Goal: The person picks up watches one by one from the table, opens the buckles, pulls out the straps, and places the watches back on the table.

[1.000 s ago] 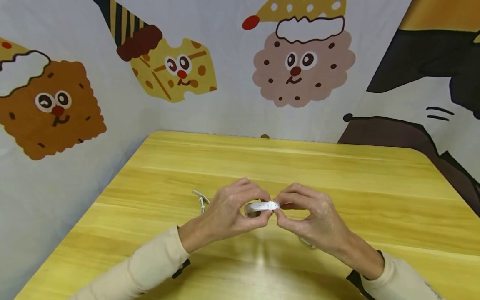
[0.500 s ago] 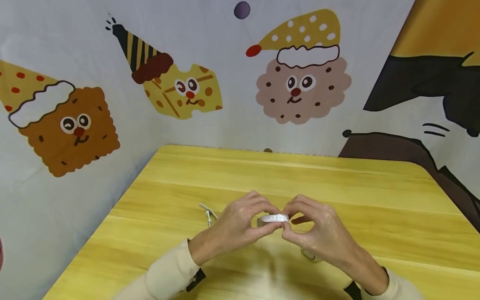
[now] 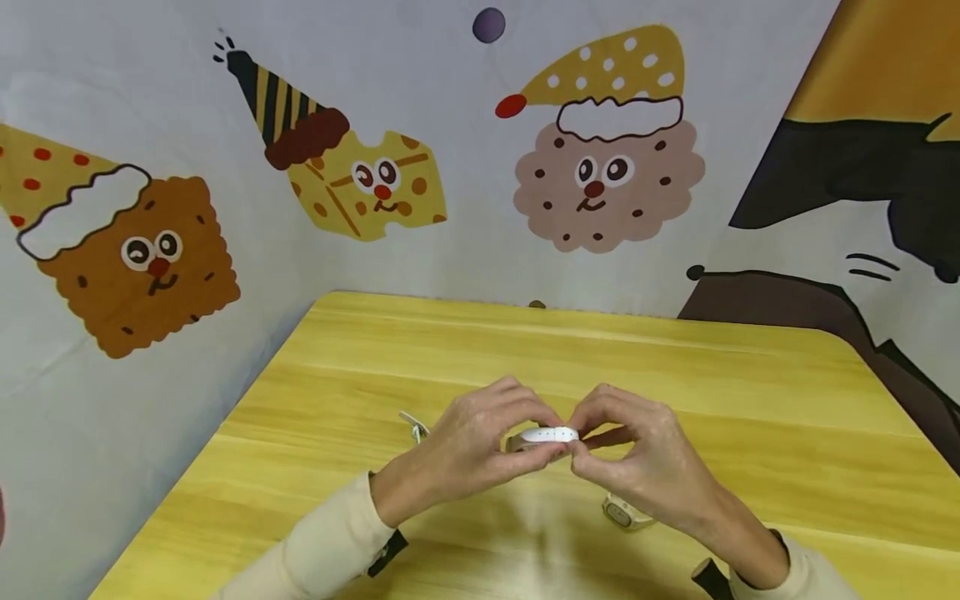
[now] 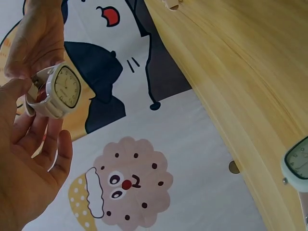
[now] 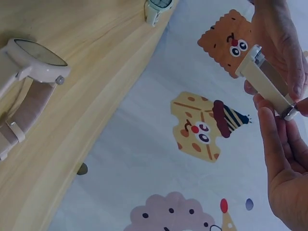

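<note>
Our left hand [image 3: 468,435] and right hand [image 3: 651,450] pinch the white watch [image 3: 545,436], which is between them above the table [image 3: 765,400].

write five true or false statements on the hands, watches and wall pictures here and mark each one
1. Both the left hand and the right hand touch the white watch. True.
2. The white watch has a black strap. False: its strap is white.
3. Another watch rests on the table near the right hand. True.
4. The white watch lies flat on the table. False: the hands hold it up off the table.
5. The cheese figure wears a striped hat. True.
</note>
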A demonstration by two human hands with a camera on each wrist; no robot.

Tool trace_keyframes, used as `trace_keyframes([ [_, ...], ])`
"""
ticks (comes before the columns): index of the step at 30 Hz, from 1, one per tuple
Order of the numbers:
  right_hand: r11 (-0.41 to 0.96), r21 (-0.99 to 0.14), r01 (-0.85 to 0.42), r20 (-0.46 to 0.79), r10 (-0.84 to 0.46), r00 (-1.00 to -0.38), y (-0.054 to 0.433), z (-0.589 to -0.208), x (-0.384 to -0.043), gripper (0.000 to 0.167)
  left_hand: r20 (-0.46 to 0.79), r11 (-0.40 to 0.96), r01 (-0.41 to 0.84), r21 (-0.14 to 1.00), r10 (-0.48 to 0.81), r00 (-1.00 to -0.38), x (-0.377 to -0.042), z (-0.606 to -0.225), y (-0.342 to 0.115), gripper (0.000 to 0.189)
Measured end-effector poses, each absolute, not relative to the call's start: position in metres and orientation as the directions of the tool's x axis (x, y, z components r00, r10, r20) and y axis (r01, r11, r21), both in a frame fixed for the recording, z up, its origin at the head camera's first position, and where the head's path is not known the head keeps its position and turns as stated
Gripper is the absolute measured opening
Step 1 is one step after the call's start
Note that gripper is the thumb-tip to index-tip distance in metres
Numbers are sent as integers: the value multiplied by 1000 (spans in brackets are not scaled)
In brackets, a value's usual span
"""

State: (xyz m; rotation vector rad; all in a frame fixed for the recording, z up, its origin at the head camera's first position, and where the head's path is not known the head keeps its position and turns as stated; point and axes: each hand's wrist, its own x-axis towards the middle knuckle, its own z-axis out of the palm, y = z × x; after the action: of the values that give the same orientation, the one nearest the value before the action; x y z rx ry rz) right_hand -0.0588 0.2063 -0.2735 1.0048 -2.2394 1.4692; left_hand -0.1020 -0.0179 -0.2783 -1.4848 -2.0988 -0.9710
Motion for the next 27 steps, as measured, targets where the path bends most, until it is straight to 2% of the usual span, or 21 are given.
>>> trace_keyframes([
  [9,248,-652,-716,597,-414,-687,202,-277,-59,41,670,194,917,349,633,-389,-100,-283,-24,14],
  [16,193,-748,-635,533,-397,-747,202,-282,-57,38,669,191,900,391,613,-420,-100,-289,-26,13],
  [27,188,-733,-654,542,-420,-728,197,-291,-63,34,654,207,860,467,573,-493,-100,-304,-31,14],
])
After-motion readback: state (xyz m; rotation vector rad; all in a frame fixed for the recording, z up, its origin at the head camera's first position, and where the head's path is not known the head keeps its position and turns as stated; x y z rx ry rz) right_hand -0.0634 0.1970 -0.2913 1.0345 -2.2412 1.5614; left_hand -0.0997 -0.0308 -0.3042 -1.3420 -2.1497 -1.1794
